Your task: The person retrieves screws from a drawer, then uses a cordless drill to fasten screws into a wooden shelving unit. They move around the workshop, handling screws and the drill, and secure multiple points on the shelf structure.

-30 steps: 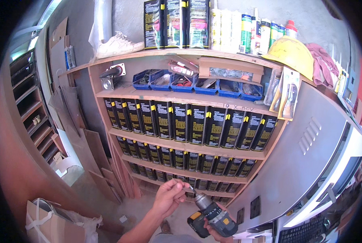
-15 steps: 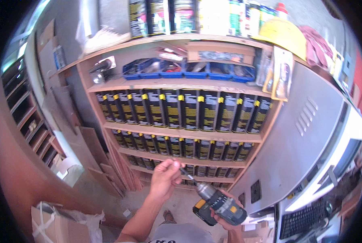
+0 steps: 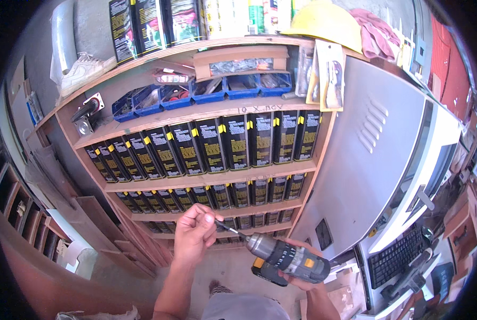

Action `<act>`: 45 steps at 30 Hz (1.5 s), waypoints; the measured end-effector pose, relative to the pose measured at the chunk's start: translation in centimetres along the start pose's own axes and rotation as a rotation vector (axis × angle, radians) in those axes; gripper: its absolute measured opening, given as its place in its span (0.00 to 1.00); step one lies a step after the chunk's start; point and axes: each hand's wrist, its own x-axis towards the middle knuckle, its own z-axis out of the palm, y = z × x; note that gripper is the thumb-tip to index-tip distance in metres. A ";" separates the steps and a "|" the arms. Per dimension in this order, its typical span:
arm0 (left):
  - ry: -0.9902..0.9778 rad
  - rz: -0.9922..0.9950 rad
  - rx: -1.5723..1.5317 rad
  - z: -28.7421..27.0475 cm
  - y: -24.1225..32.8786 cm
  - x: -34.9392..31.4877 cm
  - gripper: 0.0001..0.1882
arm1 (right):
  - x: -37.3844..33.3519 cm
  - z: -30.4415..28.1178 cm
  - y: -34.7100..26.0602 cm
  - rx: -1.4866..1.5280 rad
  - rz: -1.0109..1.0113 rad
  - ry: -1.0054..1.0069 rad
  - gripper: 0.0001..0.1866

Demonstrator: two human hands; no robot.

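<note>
My right hand (image 3: 299, 285) is wrapped round a black and grey cordless drill (image 3: 289, 258) with yellow accents. The drill's chuck faces left and a little upward. A thin bit (image 3: 232, 230), dark toward its far end, sticks out of the chuck. My left hand (image 3: 193, 229) is closed, thumb and fingers pinched together at the bit's dark tip. The fingers partly hide that end. Both hands are held up in front of a wooden shelf unit (image 3: 222, 178).
Rows of black tins (image 3: 209, 146) fill the shelves. Above them are blue bins (image 3: 209, 90), a caster (image 3: 85, 114) and a yellow hard hat (image 3: 326, 21). A grey metal panel (image 3: 364, 154) stands at the right, beside a keyboard (image 3: 401, 256). Wooden boards (image 3: 97, 224) lean at the left.
The view has shifted to the right, so the shelves appear farther left. The drill has tilted nearer to level, and my left hand stays at the bit's tip.
</note>
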 end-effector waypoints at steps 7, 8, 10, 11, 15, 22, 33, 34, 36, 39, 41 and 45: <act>-0.116 0.016 -0.211 -0.1 3.5 7.6 0.07 | 5.1 2.7 -1.1 -0.217 -0.193 0.146 0.50; -0.165 0.019 -0.213 0.1 4.7 9.5 0.07 | 6.2 3.9 -2.0 -0.234 -0.194 0.191 0.50; -0.253 0.034 -0.237 0.6 7.5 13.3 0.08 | 8.6 6.5 -4.8 -0.502 -0.150 0.327 0.49; -0.350 0.088 -0.287 0.9 9.0 15.0 0.09 | 10.2 7.9 -6.3 -0.493 -0.162 0.384 0.47; -0.582 0.045 -0.407 1.7 13.9 20.9 0.11 | 16.5 13.5 -11.0 -0.681 -0.365 0.452 0.42; -0.488 -0.044 -0.447 1.5 15.6 26.2 0.16 | 22.3 18.9 -13.6 -0.948 -0.386 0.455 0.42; -0.575 -0.088 -0.569 1.0 15.6 29.5 0.14 | 26.2 19.1 -13.7 -0.956 -0.468 0.429 0.44; -0.567 -0.069 -0.564 1.1 15.6 29.6 0.14 | 26.2 19.0 -13.8 -1.004 -0.440 0.433 0.44; -0.536 -0.047 -0.553 1.2 15.5 29.8 0.14 | 26.7 18.8 -13.8 -1.033 -0.446 0.423 0.44; -0.512 -0.034 -0.555 1.3 15.6 30.1 0.13 | 27.3 18.5 -14.0 -1.014 -0.472 0.400 0.45; -0.475 -0.060 -0.574 1.2 15.6 30.1 0.14 | 27.5 18.3 -14.2 -1.020 -0.469 0.381 0.45; -0.514 -0.048 -0.585 1.2 15.7 30.2 0.13 | 27.5 18.0 -14.5 -1.012 -0.493 0.365 0.44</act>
